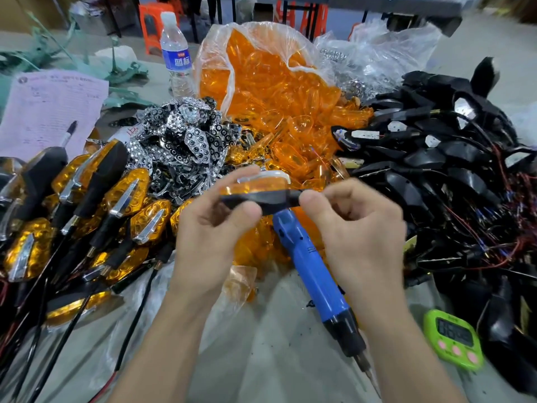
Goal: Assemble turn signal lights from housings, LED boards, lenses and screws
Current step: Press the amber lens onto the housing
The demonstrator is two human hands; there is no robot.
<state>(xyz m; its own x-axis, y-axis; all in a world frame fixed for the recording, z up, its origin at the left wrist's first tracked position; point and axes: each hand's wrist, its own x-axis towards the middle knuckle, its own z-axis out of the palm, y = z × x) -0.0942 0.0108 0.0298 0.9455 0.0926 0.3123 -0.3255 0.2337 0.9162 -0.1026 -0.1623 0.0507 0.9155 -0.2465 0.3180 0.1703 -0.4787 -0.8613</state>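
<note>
Centrally, light [258, 193]: we see a black housing topped by an amber lens, held level above the table between both hands.
Left hand [209, 228]: thumb and fingers pinch the light's left end.
Right hand [357, 225]: fingers curled; thumb and forefinger pinch its black stem.
Table [290, 359]: grey; a blue screwdriver [313, 266] lies under the hands, a green timer [453, 338] at our right.
Piles: finished lights [122, 193] left, chrome inserts [186, 135] behind them, lenses [261, 82] spilling from a clear bag, housings [436, 170] right.
Room: bottle [175, 53] and paper [52, 112] far left; orange stools [151, 21] beyond.
</note>
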